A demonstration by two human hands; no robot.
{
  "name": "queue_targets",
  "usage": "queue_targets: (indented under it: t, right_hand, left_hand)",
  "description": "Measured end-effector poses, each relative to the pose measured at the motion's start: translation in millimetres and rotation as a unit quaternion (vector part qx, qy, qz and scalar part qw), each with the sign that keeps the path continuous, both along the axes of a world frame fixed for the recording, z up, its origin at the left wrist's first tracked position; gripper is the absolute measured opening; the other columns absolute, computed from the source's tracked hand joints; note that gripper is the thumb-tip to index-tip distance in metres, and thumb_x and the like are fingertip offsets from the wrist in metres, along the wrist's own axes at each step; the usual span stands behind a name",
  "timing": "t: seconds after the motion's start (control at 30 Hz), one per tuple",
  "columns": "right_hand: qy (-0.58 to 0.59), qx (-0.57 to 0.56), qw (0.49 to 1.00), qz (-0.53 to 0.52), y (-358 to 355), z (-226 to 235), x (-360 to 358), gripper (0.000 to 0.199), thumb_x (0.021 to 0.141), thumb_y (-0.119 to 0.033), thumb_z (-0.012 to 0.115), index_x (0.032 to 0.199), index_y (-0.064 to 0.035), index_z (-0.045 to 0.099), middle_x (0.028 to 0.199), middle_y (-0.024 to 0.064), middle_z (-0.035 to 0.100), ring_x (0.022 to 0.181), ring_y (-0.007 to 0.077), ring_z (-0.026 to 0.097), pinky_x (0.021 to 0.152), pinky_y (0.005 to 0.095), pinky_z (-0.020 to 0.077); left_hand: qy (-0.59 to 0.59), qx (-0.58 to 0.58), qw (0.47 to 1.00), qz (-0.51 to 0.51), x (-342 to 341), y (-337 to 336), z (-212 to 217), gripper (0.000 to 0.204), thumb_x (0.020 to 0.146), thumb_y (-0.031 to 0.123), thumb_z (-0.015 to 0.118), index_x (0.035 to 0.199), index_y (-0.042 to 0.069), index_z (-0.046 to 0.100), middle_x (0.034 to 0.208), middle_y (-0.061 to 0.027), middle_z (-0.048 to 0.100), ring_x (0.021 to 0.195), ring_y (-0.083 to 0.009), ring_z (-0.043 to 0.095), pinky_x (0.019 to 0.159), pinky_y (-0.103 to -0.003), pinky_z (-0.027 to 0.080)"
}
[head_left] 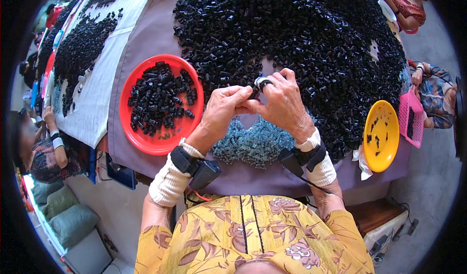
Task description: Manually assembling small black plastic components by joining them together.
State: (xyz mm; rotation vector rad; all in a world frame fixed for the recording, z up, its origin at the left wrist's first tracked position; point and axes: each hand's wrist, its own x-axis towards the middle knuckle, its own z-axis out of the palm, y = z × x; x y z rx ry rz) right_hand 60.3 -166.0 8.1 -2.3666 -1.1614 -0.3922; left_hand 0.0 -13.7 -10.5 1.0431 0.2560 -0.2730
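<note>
My left hand and my right hand meet above the table's near edge. Together they pinch a small black ring-shaped part with a pale rim between fingertips. Both wrists carry black strapped devices over white cuffs. Just behind the hands spreads a huge heap of small black tube-like parts. Under the hands lies a smaller pile of blue-grey coiled parts.
A red round tray with several black parts sits left of my hands. A yellow plate with a few parts lies at the right edge, a pink basket beyond it. Other people sit at left and right.
</note>
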Motion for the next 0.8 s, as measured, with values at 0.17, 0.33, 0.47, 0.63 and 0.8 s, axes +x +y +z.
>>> queue_targets:
  t: [0.17,0.33,0.47,0.63,0.8]
  right_hand:
    - [0.016,0.006,1.0,-0.005,0,-1,-2,0.024,0.069,-0.026,0.067,0.064,-0.004,0.06,0.065,0.0089,0.059,0.067,0.0242,0.057,0.079,0.0403,0.0382]
    - [0.031,0.058,0.998,0.007,-2,-8,1,0.022,0.068,-0.021,0.067,0.06,-0.0033,0.058,0.063,0.0097,0.057,0.065,0.024,0.056,0.076,0.038,0.0396]
    - [0.051,0.056,0.997,0.025,-4,-10,2,0.022,0.068,-0.02,0.066,0.058,-0.0032,0.057,0.062,0.0099,0.056,0.065,0.0239,0.056,0.075,0.0378,0.0397]
    - [0.045,0.045,0.997,0.04,-1,-7,0,0.025,0.069,-0.026,0.07,0.063,-0.0045,0.058,0.063,0.0094,0.056,0.065,0.0246,0.055,0.073,0.0368,0.0394]
    - [0.039,0.056,0.996,-0.058,-26,19,20,0.03,0.071,-0.033,0.072,0.077,-0.0039,0.064,0.071,0.0098,0.061,0.072,0.0264,0.057,0.075,0.0396,0.0394]
  left_hand:
    - [-0.005,0.007,1.0,-0.002,-1,1,-5,0.03,0.094,0.029,0.051,0.097,0.001,0.061,0.086,-0.0061,0.065,0.079,-0.0138,0.063,0.074,-0.032,0.054]
    - [0.02,0.012,1.0,0.016,-1,3,-4,0.038,0.094,0.036,0.048,0.097,-0.001,0.06,0.085,-0.0083,0.064,0.079,-0.0157,0.064,0.073,-0.033,0.054]
    - [0.032,0.003,0.999,0.015,-2,3,-4,0.041,0.094,0.038,0.048,0.098,-0.001,0.059,0.085,-0.009,0.064,0.079,-0.0165,0.064,0.073,-0.033,0.054]
    - [0.004,0.014,0.999,-0.031,-3,3,-3,0.033,0.094,0.031,0.05,0.098,0.0,0.06,0.086,-0.0095,0.065,0.078,-0.0175,0.064,0.072,-0.032,0.054]
    - [-0.012,0.031,0.996,0.085,-6,20,11,0.028,0.093,0.024,0.051,0.1,0.0,0.061,0.087,-0.0093,0.065,0.078,-0.0182,0.065,0.072,-0.032,0.053]
